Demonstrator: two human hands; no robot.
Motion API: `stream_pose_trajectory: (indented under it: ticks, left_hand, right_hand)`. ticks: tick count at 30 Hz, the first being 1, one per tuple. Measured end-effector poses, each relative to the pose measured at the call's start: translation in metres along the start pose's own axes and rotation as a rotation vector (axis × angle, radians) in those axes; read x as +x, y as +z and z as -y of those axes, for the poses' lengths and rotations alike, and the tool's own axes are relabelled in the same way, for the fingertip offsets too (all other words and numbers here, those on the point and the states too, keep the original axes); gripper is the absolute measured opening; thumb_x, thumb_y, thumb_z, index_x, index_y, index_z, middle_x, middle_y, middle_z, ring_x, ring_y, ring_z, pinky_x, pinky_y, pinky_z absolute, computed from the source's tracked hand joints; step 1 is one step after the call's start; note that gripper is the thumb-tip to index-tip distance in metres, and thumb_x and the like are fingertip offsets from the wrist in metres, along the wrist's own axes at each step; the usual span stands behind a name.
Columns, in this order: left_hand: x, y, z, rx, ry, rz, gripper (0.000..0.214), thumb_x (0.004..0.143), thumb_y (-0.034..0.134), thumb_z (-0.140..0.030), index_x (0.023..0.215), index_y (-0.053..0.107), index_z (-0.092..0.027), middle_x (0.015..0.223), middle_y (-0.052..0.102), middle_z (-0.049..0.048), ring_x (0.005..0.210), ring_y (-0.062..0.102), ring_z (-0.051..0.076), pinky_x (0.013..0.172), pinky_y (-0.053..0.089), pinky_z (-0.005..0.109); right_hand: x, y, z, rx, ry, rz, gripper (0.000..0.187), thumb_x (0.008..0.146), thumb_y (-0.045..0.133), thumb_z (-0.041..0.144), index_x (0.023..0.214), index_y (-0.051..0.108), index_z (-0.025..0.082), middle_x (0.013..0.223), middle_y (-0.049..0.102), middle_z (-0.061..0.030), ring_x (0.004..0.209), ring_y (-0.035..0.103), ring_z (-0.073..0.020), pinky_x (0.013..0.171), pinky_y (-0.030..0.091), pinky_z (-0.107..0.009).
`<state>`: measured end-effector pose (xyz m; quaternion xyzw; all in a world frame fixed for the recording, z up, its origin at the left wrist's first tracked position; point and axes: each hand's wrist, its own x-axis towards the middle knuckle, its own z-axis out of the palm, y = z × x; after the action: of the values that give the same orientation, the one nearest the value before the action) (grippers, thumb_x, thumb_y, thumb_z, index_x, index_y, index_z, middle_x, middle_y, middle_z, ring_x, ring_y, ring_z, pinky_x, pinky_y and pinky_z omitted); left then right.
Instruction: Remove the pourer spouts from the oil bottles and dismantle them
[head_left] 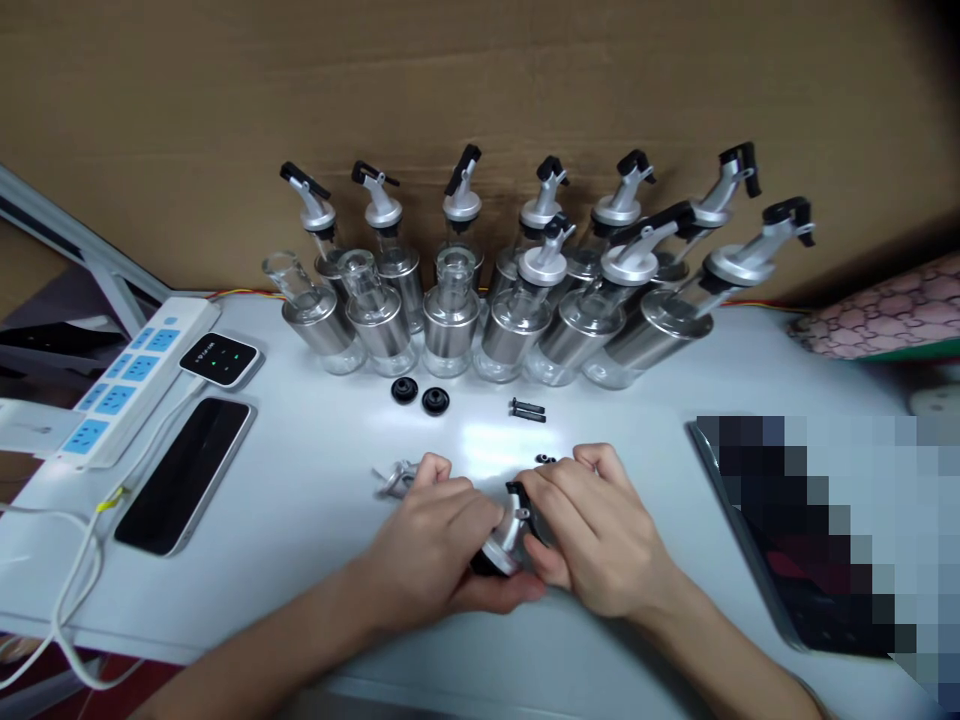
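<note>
My left hand is wrapped around the base of a silver pour spout with a black underside. My right hand closes over the spout's black flip lever, and its fingertips partly hide it. Another silver spout piece lies just beyond my left fingers, partly covered by them. Further back are two round black stoppers and a pair of slim black levers. Small black parts show beside my right knuckles.
Glass bottles with steel sleeves stand in two rows; three front-left ones, including a bottle, have no spout. At left are a power strip, a display device, and a phone. A dark flat device lies right.
</note>
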<state>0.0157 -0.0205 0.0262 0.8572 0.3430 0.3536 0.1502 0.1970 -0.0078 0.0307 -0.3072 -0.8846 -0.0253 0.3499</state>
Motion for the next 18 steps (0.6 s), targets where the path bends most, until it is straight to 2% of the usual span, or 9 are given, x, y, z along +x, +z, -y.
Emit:
stream_pose_trajectory:
  ticks: [4,6,9,12,18]
  left_hand:
    - [0.001,-0.005,-0.001,-0.046,0.066,0.128,0.048,0.097,0.031,-0.057,0.074,0.046,-0.018,0.058,0.054,-0.0054,0.054,0.045,0.009,0.064,0.026,0.029]
    - [0.003,-0.010,0.000,-0.053,0.066,0.141,0.050,0.098,0.027,-0.057,0.073,0.045,-0.018,0.058,0.054,-0.0051,0.054,0.044,0.009,0.065,0.027,0.029]
    - [0.005,-0.017,0.006,-0.014,0.070,0.065,0.045,0.100,0.027,-0.050,0.073,0.044,-0.018,0.057,0.051,-0.0046,0.053,0.042,0.010,0.064,0.026,0.029]
    - [0.005,-0.023,0.013,0.047,0.076,0.003,0.039,0.099,0.032,-0.046,0.076,0.046,-0.017,0.057,0.050,-0.0043,0.054,0.041,0.011,0.064,0.027,0.030]
    - [0.004,-0.021,0.013,0.091,0.121,0.010,0.042,0.098,0.033,-0.047,0.074,0.049,-0.017,0.057,0.051,-0.0040,0.053,0.042,0.010,0.069,0.032,0.031]
  right_hand:
    - [-0.004,-0.007,-0.010,0.240,0.189,-0.205,0.031,0.099,0.025,0.017,0.078,0.047,0.020,0.059,0.049,0.0014,0.052,0.043,-0.0126,0.060,0.038,-0.032]
    - [-0.005,-0.011,-0.019,0.227,0.340,-0.245,0.028,0.098,0.032,0.016,0.073,0.045,0.021,0.059,0.047,0.0021,0.053,0.043,-0.0122,0.059,0.037,-0.030]
    - [-0.006,-0.010,-0.033,0.079,0.542,-0.082,0.029,0.094,0.042,0.020,0.065,0.041,0.022,0.055,0.046,0.0032,0.050,0.043,-0.0124,0.056,0.034,-0.028]
    - [-0.007,-0.004,-0.039,0.046,0.668,0.087,0.034,0.094,0.039,0.028,0.061,0.039,0.022,0.051,0.047,0.0029,0.047,0.042,-0.0134,0.056,0.033,-0.028]
    - [-0.007,-0.001,-0.032,0.129,0.705,0.126,0.040,0.097,0.033,0.035,0.061,0.043,0.022,0.049,0.045,0.0029,0.049,0.045,-0.0146,0.060,0.033,-0.028]
